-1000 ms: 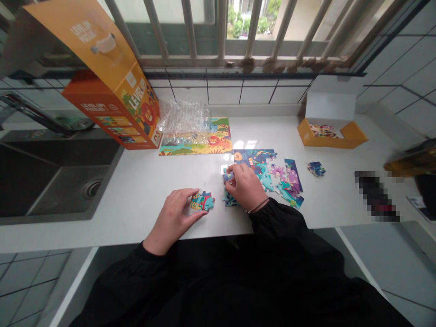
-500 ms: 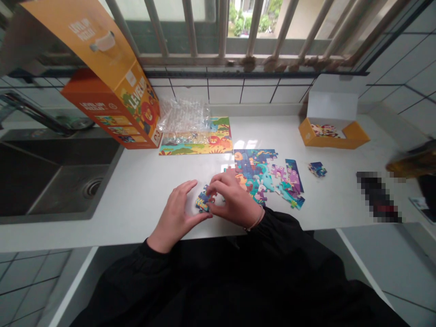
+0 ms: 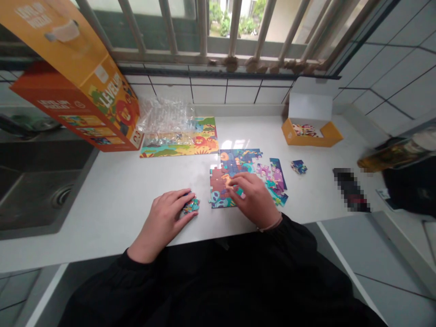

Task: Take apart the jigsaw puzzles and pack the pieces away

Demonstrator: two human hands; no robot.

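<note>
Glossy cardboard in blue, brown and teal makes up the flat, partly joined jigsaw panel [image 3: 218,184] on the smooth white countertop [image 3: 129,186]; the bare right hand [image 3: 255,197] bends over it, thumb and fingers drawn nearly together at its middle, and I cannot tell whether a piece is pinched between them; the bare left hand [image 3: 161,218] lies low to the panel's left, half open, thumb and fingers curved around a small heap of blue-and-teal jigsaw pieces [image 3: 191,206], though how firmly it touches them is hidden.

Several things could go wrong, as I judge it; the right fingertips or wrist could drag sideways and lift joined tabs, since thin card on a slick surface gives little grip; the loose purple-and-green jigsaw section [image 3: 277,177] sits just beside the panel's right side, close to the forearm, so the loose black sleeve [image 3: 296,234] could catch its corner and skew it; if the left hand closes or slides carelessly, the heap could fan out toward the counter's near edge, and a piece could drop; pressing a piece in the wrong way round could bend its knob; the small dark-blue cluster of pieces [image 3: 299,166], well apart to the right, could be overlooked.
</note>
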